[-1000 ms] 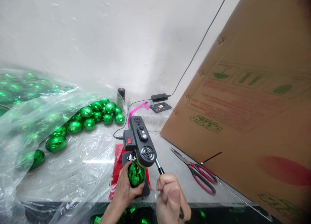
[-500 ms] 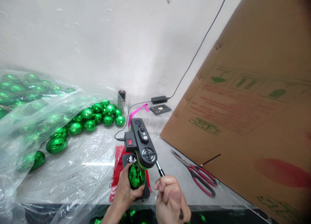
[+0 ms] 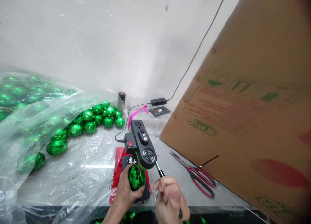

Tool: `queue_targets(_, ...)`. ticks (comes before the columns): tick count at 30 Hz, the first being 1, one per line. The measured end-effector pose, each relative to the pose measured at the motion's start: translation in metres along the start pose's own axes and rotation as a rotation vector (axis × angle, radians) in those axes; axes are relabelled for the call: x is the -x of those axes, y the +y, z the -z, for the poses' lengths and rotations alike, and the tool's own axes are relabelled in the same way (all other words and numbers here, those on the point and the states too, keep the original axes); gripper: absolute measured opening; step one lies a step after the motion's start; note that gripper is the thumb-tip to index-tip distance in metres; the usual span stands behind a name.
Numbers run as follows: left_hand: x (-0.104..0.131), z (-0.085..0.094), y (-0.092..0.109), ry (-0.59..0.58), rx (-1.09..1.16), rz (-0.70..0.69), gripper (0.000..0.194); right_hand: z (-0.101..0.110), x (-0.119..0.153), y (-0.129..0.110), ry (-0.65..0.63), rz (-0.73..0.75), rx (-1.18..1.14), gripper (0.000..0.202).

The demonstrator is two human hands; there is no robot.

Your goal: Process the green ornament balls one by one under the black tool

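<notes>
My left hand (image 3: 124, 194) is closed around a shiny green faceted ball ornament (image 3: 137, 177), thumb at its near side. The ball rests under the front end of a small black machine (image 3: 143, 143) that looks like a mini drill press, with a red switch on its side box. Where the machine meets the ball is hidden under its head. To the right, my right hand (image 3: 171, 198) makes a fist around the black grip of the machine's metal lever (image 3: 160, 170). Beneath the machine's dark base lies a red cloth or sheet (image 3: 118, 172).
Many green ornaments (image 3: 76, 129) lie at left, partly under clear plastic sheeting (image 3: 65, 172). Red-and-black-handled scissors (image 3: 198, 178) lie right of my hands, beside a large cardboard box (image 3: 233, 120). Behind stand a power adapter (image 3: 158, 101), a black phone-like slab (image 3: 159, 111) and a dark cylinder (image 3: 121, 97).
The view has tilted and shifted slightly. Both hands keep the same hold on the ornament and the lever, with no clear movement of either.
</notes>
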State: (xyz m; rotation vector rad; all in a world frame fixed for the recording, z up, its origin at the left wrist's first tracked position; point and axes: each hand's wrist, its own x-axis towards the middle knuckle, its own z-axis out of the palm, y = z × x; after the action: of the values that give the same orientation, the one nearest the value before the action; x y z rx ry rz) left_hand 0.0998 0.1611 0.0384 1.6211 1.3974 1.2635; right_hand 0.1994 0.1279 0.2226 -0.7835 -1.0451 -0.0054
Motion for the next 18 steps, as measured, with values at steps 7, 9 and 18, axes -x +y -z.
queue_targets(7,0.003,0.000,-0.004,-0.032,-0.035,-0.011,0.087,0.005,0.020,0.010,-0.006,0.013,0.026,0.052)
queue_targets(9,0.002,0.001,-0.003,-0.033,-0.035,-0.012,0.086,0.010,0.028,0.017,-0.013,0.036,0.040,0.053)
queue_targets(18,-0.002,0.005,0.006,-0.042,0.000,0.017,0.085,0.020,0.006,0.008,-0.116,0.002,0.036,0.047)
